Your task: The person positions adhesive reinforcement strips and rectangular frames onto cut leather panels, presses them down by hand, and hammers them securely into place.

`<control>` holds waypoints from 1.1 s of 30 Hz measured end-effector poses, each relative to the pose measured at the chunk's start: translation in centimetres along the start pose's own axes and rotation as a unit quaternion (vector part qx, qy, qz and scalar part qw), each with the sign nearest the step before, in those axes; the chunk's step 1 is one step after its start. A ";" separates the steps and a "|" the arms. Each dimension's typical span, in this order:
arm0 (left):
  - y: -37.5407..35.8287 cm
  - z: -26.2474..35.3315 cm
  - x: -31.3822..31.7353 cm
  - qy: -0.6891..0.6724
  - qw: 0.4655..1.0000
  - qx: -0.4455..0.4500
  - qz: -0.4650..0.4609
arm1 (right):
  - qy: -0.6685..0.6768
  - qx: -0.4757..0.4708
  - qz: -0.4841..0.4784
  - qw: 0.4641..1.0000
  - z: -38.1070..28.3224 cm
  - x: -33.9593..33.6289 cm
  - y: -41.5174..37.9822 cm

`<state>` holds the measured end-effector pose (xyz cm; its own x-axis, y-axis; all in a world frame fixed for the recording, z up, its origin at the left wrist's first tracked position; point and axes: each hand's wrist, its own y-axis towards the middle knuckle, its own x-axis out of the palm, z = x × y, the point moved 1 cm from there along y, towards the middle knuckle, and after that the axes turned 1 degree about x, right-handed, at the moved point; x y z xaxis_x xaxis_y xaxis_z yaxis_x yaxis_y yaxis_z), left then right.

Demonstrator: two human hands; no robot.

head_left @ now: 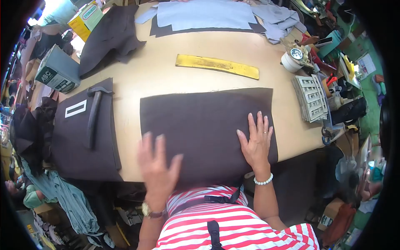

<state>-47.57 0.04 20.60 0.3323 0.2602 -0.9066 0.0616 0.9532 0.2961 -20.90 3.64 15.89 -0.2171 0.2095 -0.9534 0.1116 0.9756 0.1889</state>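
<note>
A dark brown fabric piece (204, 125) lies flat at the table's front edge. My right hand (257, 143) rests on its right part with fingers spread, a beaded bracelet at the wrist. Over the fabric's lower left corner is my left hand (158, 168), blurred, its fingers apart and nothing in it; whether it touches the cloth I cannot tell. Beyond the fabric lies a worn yellow strip (216, 66). At the left, a hammer (93, 116) and a white rectangular frame (76, 108) lie on another dark fabric stack (66, 146).
Light blue fabric (204, 14) lies at the table's (162, 79) far side. A grey ABC box (60, 68) and dark cloth (110, 37) are at the back left. At the right are stencil-like plates (310, 98), a white container (290, 62) and scissors (328, 135).
</note>
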 end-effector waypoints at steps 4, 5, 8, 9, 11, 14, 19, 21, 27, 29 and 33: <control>1.6 4.3 3.1 -0.137 0.968 0.169 -0.127 | 0.004 0.021 -0.022 1.000 -0.1 -1.0 -1.6; 1.6 4.7 4.2 -0.147 0.961 0.187 -0.144 | -0.001 0.035 -0.028 0.999 -0.1 -1.4 -1.5; 0.8 4.9 6.5 -0.126 0.955 0.207 -0.170 | 0.005 0.015 -0.001 1.000 0.3 -1.0 0.8; 0.6 5.0 6.9 -0.111 0.956 0.211 -0.171 | 0.012 -0.012 0.019 1.000 0.3 -0.8 2.4; 0.4 5.5 7.0 -0.094 0.962 0.199 -0.163 | 0.007 -0.083 0.050 0.995 -0.6 0.4 6.9; -0.7 5.9 6.7 -0.085 0.962 0.190 -0.176 | 0.047 -0.150 0.090 0.983 -2.1 3.2 14.5; -1.5 5.8 6.8 -0.082 0.962 0.192 -0.176 | 0.048 -0.157 0.127 0.978 -4.1 6.9 21.4; -1.6 5.7 7.0 -0.085 0.963 0.194 -0.168 | 0.103 -0.172 0.090 0.976 -4.0 6.8 21.7; -1.6 5.8 6.7 -0.091 0.960 0.190 -0.185 | 0.153 -0.199 0.157 0.955 -5.1 2.9 20.5; -1.4 5.8 6.6 -0.098 0.958 0.187 -0.192 | 0.215 -0.216 0.150 0.941 -6.1 -0.8 18.8; -1.3 5.8 6.7 -0.120 0.958 0.183 -0.187 | 0.209 -0.255 0.049 0.943 -7.7 -5.6 11.4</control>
<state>-40.00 -0.37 15.86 0.4270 -0.1730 -0.8876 0.5290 0.8438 0.0900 -25.91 14.11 25.17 -0.6053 0.2037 -0.7695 -0.3071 0.8321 0.4619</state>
